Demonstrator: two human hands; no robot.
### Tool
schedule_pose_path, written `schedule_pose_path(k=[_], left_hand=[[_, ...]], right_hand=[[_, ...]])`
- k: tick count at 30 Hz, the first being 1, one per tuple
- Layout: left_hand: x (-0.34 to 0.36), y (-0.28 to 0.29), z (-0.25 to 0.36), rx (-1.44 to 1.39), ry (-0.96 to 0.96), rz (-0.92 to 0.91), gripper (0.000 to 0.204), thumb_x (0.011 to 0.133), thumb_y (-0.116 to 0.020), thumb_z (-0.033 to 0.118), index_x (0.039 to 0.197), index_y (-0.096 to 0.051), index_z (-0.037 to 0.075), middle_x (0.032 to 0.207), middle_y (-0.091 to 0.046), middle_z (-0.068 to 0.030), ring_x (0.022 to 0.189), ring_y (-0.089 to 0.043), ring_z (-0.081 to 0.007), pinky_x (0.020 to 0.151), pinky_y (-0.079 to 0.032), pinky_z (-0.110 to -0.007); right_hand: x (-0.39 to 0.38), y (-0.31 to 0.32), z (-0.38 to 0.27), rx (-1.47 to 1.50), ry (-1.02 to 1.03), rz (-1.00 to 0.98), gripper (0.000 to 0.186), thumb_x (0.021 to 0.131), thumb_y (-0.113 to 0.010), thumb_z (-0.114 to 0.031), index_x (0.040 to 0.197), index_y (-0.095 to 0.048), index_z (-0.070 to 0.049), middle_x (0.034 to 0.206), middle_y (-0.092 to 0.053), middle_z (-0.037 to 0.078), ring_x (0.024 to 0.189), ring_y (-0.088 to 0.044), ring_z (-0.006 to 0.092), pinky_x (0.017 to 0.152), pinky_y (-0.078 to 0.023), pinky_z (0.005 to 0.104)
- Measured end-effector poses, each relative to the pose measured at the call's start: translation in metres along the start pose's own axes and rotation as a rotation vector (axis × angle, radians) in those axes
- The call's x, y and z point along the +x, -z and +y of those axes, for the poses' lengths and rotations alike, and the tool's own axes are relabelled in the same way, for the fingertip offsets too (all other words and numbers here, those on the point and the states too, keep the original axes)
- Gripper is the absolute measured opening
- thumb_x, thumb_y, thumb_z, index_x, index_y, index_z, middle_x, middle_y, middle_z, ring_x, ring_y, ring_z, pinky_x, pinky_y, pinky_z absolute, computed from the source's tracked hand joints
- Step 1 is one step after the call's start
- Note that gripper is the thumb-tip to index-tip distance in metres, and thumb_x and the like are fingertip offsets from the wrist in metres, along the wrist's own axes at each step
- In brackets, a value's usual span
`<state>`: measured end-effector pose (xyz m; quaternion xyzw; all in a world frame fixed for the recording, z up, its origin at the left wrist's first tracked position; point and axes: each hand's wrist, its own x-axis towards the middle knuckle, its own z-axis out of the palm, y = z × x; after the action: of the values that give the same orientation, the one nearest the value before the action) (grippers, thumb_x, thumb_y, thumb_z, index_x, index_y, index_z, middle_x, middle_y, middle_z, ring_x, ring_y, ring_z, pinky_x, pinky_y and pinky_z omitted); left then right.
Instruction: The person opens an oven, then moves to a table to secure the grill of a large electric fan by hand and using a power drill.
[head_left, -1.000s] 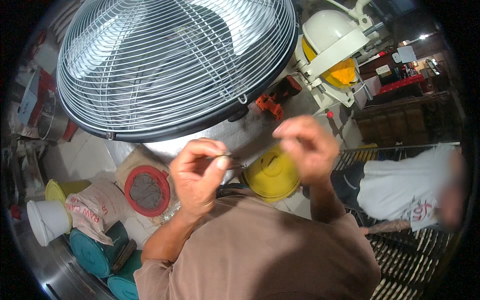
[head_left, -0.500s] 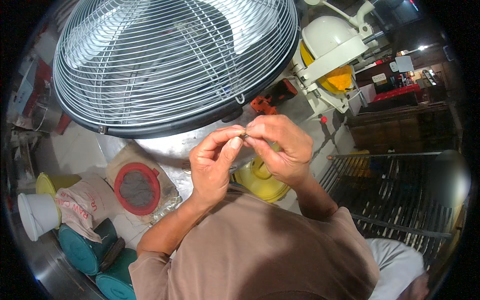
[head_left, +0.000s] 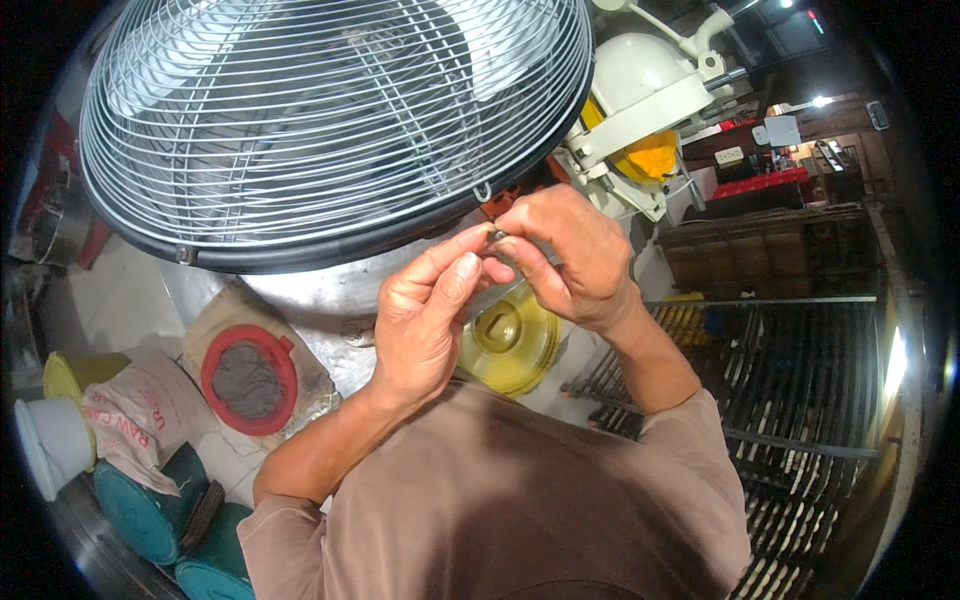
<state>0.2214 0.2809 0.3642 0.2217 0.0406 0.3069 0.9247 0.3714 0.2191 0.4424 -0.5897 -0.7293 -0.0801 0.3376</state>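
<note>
Head view: near the fan (head_left: pixel 335 130), a small part (head_left: pixel 496 236) is being clamped by right hand (head_left: pixel 575 258) fingers; left hand (head_left: pixel 422 305) closure cannot be told. Seemingly, adjustment is being made; steady fingertip support is being required next.

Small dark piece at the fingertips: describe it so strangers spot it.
Find the large wire-guarded fan filling the upper left. Below its rim, beside the left hand, the right hand pinches the small dark piece. Unlike the yellow lid lower down, it is tiny and mostly hidden.
</note>
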Motion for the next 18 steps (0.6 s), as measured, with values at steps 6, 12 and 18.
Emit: schedule_pose_path(k=[6, 12, 18], left_hand=[[0.008, -0.003, 0.007, -0.078, 0.078, 0.137, 0.034, 0.097, -0.055, 0.014, 0.127, -0.053, -0.002, 0.122, -0.06, -0.0127, 0.104, -0.061, -0.0184, 0.095, -0.048, -0.032], [0.021, -0.003, -0.002, -0.075, -0.009, 0.132, 0.03, 0.096, -0.057, 0.014, 0.12, -0.057, -0.003, 0.115, -0.064, -0.012, 0.103, -0.062, -0.02, 0.093, -0.05, -0.034], [0.029, -0.005, -0.007, -0.078, -0.115, 0.223, 0.019, 0.089, -0.067, 0.004, 0.107, -0.066, 0.002, 0.1, -0.068, -0.0074, 0.086, -0.065, -0.0142, 0.082, -0.053, -0.029]], right_hand=[[0.017, 0.005, 0.008, 0.015, -0.037, -0.022, 0.018, 0.076, -0.068, -0.001, 0.092, -0.061, -0.003, 0.082, -0.061, 0.009, 0.074, -0.059, 0.0279, 0.069, -0.046, 0.0366], [0.025, 0.001, 0.015, -0.062, 0.034, -0.077, 0.021, 0.073, -0.07, 0.002, 0.092, -0.062, -0.002, 0.083, -0.062, 0.009, 0.075, -0.059, 0.028, 0.069, -0.047, 0.0361], [0.022, -0.004, 0.013, -0.146, 0.065, -0.026, 0.025, 0.07, -0.073, 0.003, 0.093, -0.065, -0.003, 0.084, -0.064, 0.009, 0.074, -0.061, 0.0265, 0.064, -0.05, 0.0344]])
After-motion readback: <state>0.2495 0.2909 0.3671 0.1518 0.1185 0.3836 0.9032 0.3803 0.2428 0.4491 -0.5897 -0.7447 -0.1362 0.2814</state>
